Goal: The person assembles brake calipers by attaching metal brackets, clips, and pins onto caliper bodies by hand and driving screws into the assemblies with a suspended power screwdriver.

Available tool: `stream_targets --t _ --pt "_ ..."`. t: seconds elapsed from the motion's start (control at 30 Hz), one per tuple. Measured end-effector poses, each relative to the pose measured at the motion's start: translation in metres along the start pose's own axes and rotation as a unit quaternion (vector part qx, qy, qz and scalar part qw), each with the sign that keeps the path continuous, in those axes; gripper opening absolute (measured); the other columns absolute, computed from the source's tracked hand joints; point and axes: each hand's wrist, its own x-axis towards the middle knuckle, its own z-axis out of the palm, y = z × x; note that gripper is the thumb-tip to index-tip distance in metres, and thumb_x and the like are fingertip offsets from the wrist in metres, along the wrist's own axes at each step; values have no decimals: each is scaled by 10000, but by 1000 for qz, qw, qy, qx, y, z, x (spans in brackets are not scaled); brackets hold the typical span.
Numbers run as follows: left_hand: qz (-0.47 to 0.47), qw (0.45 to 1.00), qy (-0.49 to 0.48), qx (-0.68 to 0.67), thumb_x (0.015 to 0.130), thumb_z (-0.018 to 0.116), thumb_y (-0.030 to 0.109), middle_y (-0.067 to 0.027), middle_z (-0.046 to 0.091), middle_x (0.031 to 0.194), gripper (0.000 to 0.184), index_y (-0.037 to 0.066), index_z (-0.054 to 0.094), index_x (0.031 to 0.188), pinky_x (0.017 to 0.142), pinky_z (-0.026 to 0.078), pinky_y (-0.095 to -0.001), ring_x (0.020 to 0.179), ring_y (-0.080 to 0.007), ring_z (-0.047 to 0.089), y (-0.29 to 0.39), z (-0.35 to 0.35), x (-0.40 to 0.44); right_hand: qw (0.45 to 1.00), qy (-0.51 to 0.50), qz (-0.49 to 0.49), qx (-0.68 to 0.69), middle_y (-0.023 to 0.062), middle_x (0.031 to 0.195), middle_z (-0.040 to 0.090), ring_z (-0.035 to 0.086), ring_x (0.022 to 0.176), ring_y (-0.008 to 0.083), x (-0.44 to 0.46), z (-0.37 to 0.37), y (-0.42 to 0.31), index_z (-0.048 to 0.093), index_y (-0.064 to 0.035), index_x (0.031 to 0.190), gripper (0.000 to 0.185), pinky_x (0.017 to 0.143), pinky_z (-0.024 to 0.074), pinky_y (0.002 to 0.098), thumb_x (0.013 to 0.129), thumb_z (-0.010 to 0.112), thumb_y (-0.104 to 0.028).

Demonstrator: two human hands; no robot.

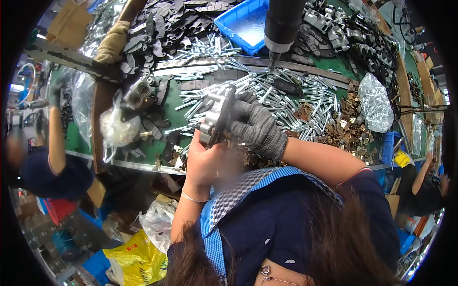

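A brake caliper (212, 117), silvery with a dark flat plate along its right side, is held up over the near part of the bench. Bare, my left hand (204, 159) wraps round its lower end, the fingers partly hidden and smeared by motion. My right hand (255, 126), in a grey knitted glove, closes against the dark plate from the other side; its fingertips are partly hidden. Behind both hands lie loose silvery pins (286, 97). Small brown metal clips (341, 136) are heaped right of my gloved hand.
A power driver (281, 28) hangs point down beyond my hands. Black brake pads (167, 24), a blue tray (243, 26) and more calipers (334, 28) fill the back. Bags of parts (374, 102) lie at right. Co-workers (57, 164) stand at both sides.
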Motion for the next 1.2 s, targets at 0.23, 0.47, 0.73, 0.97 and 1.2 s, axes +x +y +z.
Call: stream_targets --t 0.23,0.47,0.73,0.97,1.2 --pt "2 998 30 58 757 549 -39 -12 590 885 435 24 474 1181 569 409 -180 666 -43 516 -1 -8 1 997 50 56 -12 118 898 578 596 838 235 -2 13 -7 623 -33 1000 242 737 481 348 805 638 -176" --pt "3 996 50 68 751 548 -46 -13 591 874 412 21 481 1152 563 402 -178 657 -38 512 1 -3 1 993 -22 106 -50 153 908 579 584 835 292 8 4 -7 628 -49 988 267 750 470 388 791 653 -228" --pt "14 998 33 59 754 544 -69 -34 594 917 393 5 478 1134 673 453 -220 765 -89 561 8 -7 5 982 -27 -18 -184 174 884 599 585 832 321 17 -6 -10 639 -46 940 241 755 460 424 808 623 -248" --pt "27 998 31 39 769 572 -78 -36 585 961 445 15 452 1187 704 459 -229 806 -89 560 2 -8 3 971 -66 43 -225 164 971 584 572 892 308 20 -5 -15 649 -49 938 238 815 453 389 790 631 -234" --pt "55 993 46 94 789 580 -64 -28 584 948 445 26 445 1204 684 464 -218 787 -76 556 6 -8 5 971 -59 57 -226 141 973 595 556 937 307 22 1 -13 667 -83 941 231 854 441 393 753 657 -218"
